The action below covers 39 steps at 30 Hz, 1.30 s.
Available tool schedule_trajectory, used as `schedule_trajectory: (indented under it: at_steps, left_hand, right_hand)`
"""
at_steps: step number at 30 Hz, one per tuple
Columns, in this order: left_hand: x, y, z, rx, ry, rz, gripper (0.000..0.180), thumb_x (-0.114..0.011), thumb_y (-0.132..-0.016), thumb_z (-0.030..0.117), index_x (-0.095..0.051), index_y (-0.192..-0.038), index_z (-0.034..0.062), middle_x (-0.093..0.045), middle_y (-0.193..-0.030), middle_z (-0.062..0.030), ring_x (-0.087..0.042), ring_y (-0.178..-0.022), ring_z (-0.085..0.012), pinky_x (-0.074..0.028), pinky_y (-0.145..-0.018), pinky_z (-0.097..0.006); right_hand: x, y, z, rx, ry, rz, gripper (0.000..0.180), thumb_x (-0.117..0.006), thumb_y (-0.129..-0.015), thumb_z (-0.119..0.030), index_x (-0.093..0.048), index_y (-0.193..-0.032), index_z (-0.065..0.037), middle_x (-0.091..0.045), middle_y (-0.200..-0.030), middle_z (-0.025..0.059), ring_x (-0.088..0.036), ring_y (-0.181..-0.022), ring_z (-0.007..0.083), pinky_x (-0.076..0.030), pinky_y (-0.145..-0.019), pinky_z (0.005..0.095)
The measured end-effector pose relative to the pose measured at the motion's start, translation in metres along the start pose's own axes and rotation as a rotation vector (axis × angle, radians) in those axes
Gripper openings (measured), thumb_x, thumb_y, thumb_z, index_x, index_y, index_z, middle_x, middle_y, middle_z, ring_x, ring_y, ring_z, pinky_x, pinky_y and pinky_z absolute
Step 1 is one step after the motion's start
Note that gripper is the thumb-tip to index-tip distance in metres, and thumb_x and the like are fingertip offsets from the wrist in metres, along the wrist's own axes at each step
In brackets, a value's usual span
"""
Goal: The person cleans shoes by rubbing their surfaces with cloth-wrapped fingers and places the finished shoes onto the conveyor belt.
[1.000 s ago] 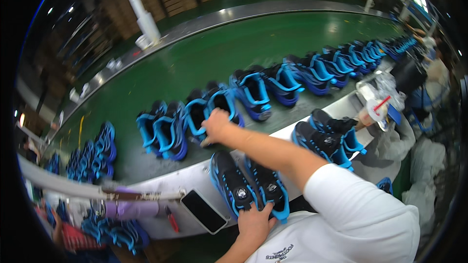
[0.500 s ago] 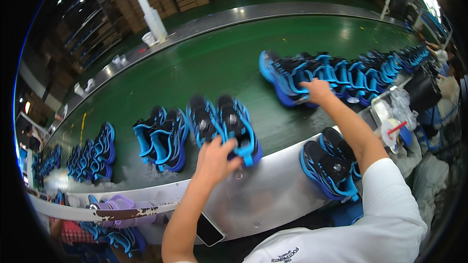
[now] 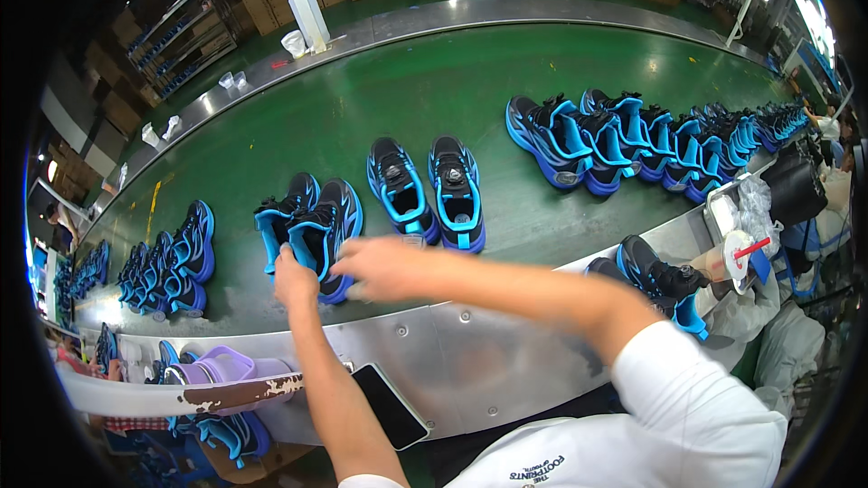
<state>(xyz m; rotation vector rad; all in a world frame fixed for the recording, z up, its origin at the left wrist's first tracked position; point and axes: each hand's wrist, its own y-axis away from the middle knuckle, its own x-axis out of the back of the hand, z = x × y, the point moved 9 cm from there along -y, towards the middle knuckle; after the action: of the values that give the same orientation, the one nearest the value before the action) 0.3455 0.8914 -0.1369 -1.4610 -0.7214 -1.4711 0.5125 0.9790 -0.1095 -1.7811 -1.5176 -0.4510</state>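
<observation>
Both hands shifted to leftward shoes

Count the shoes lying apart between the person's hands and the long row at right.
2: a black and blue pair lying side by side on the green belt, past the right hand.

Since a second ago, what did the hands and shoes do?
The left hand let go of the flat black-and-blue pair and now touches the tipped black-and-blue pair. The right hand pulled back from the far shoe row to beside it. The green conveyor belt carries the same shoes.
</observation>
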Motion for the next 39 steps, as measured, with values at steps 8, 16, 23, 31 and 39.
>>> schedule_trajectory:
  at_steps: [8,16,23,31,39]
  left_hand:
    - [0.001,0.024,-0.001,-0.033,0.238,-0.126,0.013,-0.054,-0.089,0.008,-0.059,-0.088,-0.0038,-0.066,-0.088,-0.0241,-0.067,-0.076,-0.0362,-0.054,-0.067,-0.045]
    - [-0.012,0.065,0.011,0.035,0.606,-0.226,0.019,-0.059,-0.087,0.008,-0.055,-0.095,-0.0077,-0.066,-0.079,-0.0212,-0.069,-0.058,-0.0304,-0.056,-0.048,-0.039]
    - [0.058,0.142,0.045,-0.121,0.728,-0.340,0.015,-0.058,-0.091,0.007,-0.056,-0.095,-0.0067,-0.063,-0.064,-0.0178,-0.064,-0.044,-0.0240,-0.048,-0.040,-0.035]
    - [0.058,0.366,0.048,-0.580,0.416,-0.437,0.021,-0.062,-0.087,0.013,-0.057,-0.104,0.0030,-0.058,-0.090,-0.0180,-0.060,-0.080,-0.0392,-0.050,-0.066,-0.046]
    - [0.126,0.311,0.039,-0.539,0.429,-0.029,0.041,-0.080,-0.071,0.017,-0.062,-0.105,0.0022,-0.061,-0.098,-0.0155,-0.058,-0.081,-0.0312,-0.049,-0.071,-0.039]
  right_hand:
    - [-0.068,0.006,0.045,-0.287,0.025,0.199,0.051,-0.075,-0.070,-0.013,-0.050,-0.114,-0.007,-0.048,-0.111,0.0181,-0.060,-0.091,0.0401,-0.052,-0.076,0.0456]
    - [-0.053,0.005,0.031,-0.277,0.199,0.150,0.031,-0.062,-0.081,-0.016,-0.062,-0.112,-0.019,-0.056,-0.106,0.0133,-0.062,-0.094,0.0344,-0.052,-0.079,0.0431]
    - [0.042,0.109,-0.021,-0.192,-0.051,0.277,0.022,-0.065,-0.082,-0.021,-0.067,-0.104,-0.015,-0.063,-0.087,0.0119,-0.062,-0.094,0.0313,-0.050,-0.079,0.0439]
    - [-0.022,0.304,-0.116,-0.243,0.092,-0.002,0.024,-0.068,-0.075,-0.015,-0.064,-0.099,-0.015,-0.056,-0.087,0.0052,-0.064,-0.072,0.0251,-0.053,-0.058,0.0364]
    - [0.090,0.291,-0.122,-0.279,0.285,0.322,0.061,-0.078,-0.067,-0.013,-0.058,-0.125,-0.012,-0.061,-0.102,0.0100,-0.063,-0.090,0.0278,-0.052,-0.073,0.0378]
